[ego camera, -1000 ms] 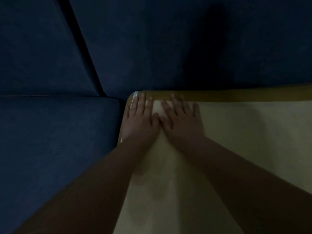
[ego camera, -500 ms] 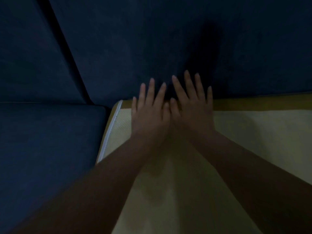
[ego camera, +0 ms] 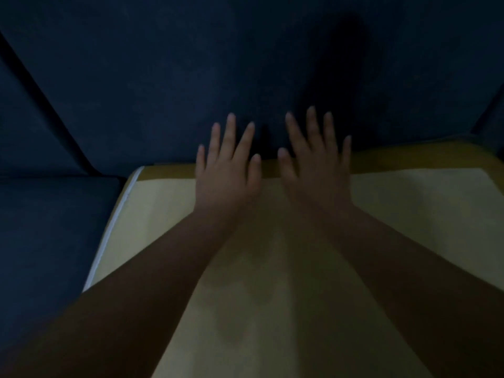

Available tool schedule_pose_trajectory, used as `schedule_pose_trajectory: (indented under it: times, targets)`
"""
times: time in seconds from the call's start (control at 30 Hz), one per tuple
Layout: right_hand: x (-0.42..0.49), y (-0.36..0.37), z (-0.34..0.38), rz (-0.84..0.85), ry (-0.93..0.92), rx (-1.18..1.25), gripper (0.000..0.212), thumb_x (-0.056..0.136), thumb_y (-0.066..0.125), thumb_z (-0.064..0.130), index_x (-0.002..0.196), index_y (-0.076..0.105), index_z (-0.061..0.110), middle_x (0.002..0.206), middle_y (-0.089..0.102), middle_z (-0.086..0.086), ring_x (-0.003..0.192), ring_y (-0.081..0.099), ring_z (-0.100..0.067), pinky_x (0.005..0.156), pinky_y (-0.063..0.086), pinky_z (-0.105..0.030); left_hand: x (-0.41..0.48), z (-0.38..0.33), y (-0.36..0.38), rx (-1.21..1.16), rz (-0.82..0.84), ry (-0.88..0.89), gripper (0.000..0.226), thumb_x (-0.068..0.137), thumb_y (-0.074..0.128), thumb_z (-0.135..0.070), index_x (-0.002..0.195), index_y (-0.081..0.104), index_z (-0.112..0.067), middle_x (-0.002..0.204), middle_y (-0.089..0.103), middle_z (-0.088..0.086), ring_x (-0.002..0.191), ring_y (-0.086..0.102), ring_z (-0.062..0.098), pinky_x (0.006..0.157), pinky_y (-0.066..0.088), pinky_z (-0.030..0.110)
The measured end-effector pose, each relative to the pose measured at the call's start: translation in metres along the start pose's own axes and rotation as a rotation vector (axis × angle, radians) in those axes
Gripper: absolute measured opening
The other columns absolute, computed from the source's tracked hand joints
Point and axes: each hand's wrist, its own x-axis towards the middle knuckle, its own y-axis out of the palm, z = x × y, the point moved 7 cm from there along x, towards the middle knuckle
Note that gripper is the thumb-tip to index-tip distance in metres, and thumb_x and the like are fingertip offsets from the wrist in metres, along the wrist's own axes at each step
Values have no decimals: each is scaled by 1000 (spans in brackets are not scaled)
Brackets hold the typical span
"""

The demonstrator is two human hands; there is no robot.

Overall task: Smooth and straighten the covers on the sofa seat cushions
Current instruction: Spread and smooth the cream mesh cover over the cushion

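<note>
Left hand: the left hand (ego camera: 226,181) lies flat with fingers spread at the rear of the seat, fingertips reaching up over the dark blue fabric backrest (ego camera: 163,91).
Right hand: the right hand (ego camera: 316,178) is just beside it, also flat and spread, with a clear gap between the thumbs.
Grip: none on either side, both palms are open with straight fingers and hold nothing.
Cover: the pale yellow fabric seat cover (ego camera: 409,214) lies across the cushion under both forearms, its mustard back band (ego camera: 409,159) against the backrest and its white piped edge (ego camera: 114,227) beside the dark blue neighbouring seat cushion (ego camera: 49,227).
Change: a second ago the hands pressed together at the rear left corner; now they have slid rearward and parted!
Meaning: it looks like a finished smoothing stroke, and the cover around the hands looks flat.
</note>
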Motion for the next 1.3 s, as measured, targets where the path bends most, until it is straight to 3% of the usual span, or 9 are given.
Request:
schedule_pose_trajectory:
  times: [0.13,0.27,0.43,0.57,0.7,0.77,0.93,1.2,1.3]
  targets:
    - [6,-30,-54,-149,55,43,56,102,21,42,154,1,33,162,-6,1,148,-9,-21,117,-5,-47,12,-69,19,-70,-112,43,58,98,16,-41,154,6,-32,162,-7,-5,148,-11,14,118,-4,38]
    - [-45,40,-118,250,111,-95,60,95,4,49,153,-4,33,162,-11,0,147,-14,-18,118,-6,-51,-27,-74,109,29,230,-11,57,100,9,-46,153,-7,-30,161,-16,-3,145,-20,14,120,-6,40]
    - [-46,48,-125,334,66,-105,57,100,11,47,154,-2,29,162,-11,-1,147,-17,-19,116,-12,-49,-29,-69,118,116,314,-10,59,99,8,-50,152,-10,-31,159,-19,-4,145,-22,12,120,-6,39]
    - [-37,11,-142,247,79,-43,58,101,19,43,154,-2,29,161,-14,-1,146,-18,-18,117,-9,-49,-11,-106,92,24,179,17,58,100,9,-46,154,-2,-27,160,-17,-4,145,-19,12,120,-4,39]
    - [-15,-57,-178,-116,74,-18,57,102,20,39,154,2,26,162,-9,-3,148,-11,-21,118,-5,-49,18,-193,66,-116,-145,153,58,100,16,-37,154,6,-20,162,-5,2,148,-9,18,120,2,43]
    - [-16,-69,-208,-204,126,-6,58,101,22,37,155,5,24,162,-4,-5,148,-7,-21,118,-5,-47,18,-224,77,-166,-178,190,58,101,20,-34,154,6,-19,161,-7,2,149,-7,19,121,1,42]
    - [-60,-2,-278,248,196,-130,63,94,3,48,154,-3,26,162,-6,-4,148,-11,-19,117,-12,-43,-14,-224,173,46,261,162,65,94,3,-51,153,-9,-28,160,-18,-3,144,-22,12,119,-7,38]
    - [-56,-12,-280,272,191,-83,58,102,14,45,154,-2,26,161,-14,-4,146,-17,-20,117,-11,-47,-10,-229,161,-52,219,120,63,95,10,-50,154,3,-29,161,-11,-6,146,-16,9,120,-4,40]
    - [-44,-49,-284,31,176,-43,61,99,18,40,154,1,23,161,-13,-6,147,-15,-21,117,-9,-48,1,-263,140,-183,39,120,61,97,17,-40,155,9,-23,162,-9,-3,147,-14,11,120,-3,41]
